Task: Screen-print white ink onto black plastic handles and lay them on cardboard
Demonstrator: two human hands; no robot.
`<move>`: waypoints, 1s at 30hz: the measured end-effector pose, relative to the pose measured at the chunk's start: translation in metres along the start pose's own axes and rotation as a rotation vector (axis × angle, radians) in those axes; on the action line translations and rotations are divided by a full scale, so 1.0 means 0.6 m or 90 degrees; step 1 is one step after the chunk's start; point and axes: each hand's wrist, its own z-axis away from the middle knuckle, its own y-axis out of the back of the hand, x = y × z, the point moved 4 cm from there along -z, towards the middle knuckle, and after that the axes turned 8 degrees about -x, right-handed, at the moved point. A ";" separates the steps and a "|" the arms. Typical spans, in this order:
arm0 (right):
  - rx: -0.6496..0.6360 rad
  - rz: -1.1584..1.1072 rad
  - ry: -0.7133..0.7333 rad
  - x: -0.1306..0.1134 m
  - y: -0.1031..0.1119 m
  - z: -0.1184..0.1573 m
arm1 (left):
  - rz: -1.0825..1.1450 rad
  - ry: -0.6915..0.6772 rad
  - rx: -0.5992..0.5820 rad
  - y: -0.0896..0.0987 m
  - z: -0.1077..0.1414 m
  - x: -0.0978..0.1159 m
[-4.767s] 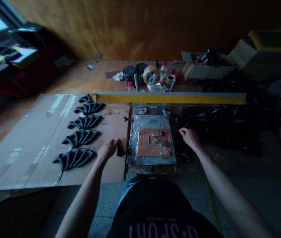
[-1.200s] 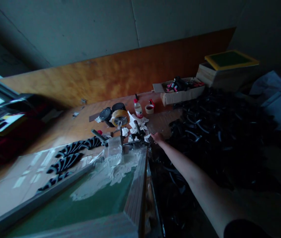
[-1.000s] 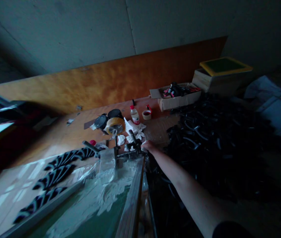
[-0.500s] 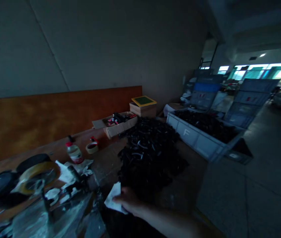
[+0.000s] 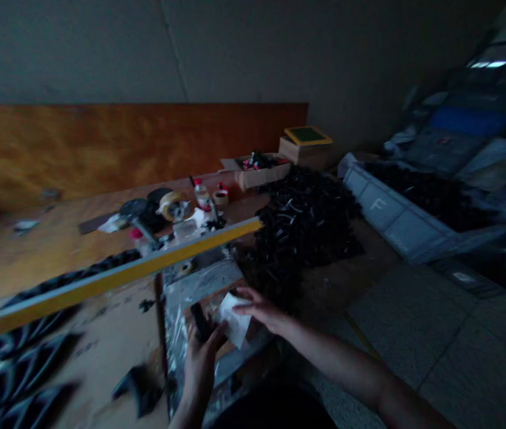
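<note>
At the wooden tabletop (image 5: 72, 205), before a dim grey wall (image 5: 244, 53), the left hand (image 5: 203, 351) grips a black part (image 5: 200, 322); the right hand (image 5: 259, 310) (half closed) is holding white paper (image 5: 236, 323).

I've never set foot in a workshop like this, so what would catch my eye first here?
Probably the big heap of black parts on the table, beyond the right hand. Next might be the long yellow-sided bar, slanting from the left edge to about mid-picture. Nearest, the right hand holds a white sheet beside a dark piece in the left hand.
</note>
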 end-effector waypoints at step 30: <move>-0.340 0.946 0.440 0.047 -0.030 -0.006 | -0.949 0.064 -0.101 0.006 0.000 -0.041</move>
